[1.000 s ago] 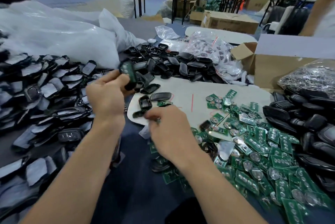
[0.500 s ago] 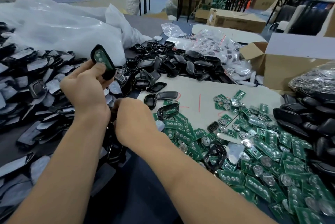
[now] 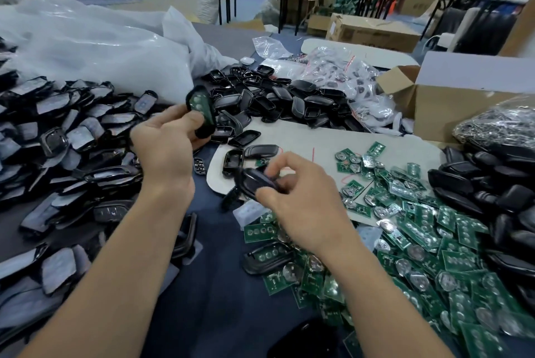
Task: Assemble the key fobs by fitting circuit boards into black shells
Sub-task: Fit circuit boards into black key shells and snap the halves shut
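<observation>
- Fitted shell (image 3: 201, 110): a black shell with a green board seated inside, held raised at the fingertips of the left hand (image 3: 165, 152); thumb and fingers are curled round its lower end, and the upper end stands clear above them
- Second black shell (image 3: 256, 182): pinched in the right hand (image 3: 301, 198), fingers curled over it and thumb under; its left end juts past the fingertips; blurred
- Writing: red pen strokes on the white sheet (image 3: 333, 137), not legible; board print too small to read
- Loose circuit boards (image 3: 419, 241) heaped right of the right hand
- Empty shell heap (image 3: 275, 99) beyond the sheet; cardboard box (image 3: 463, 102) at far right
</observation>
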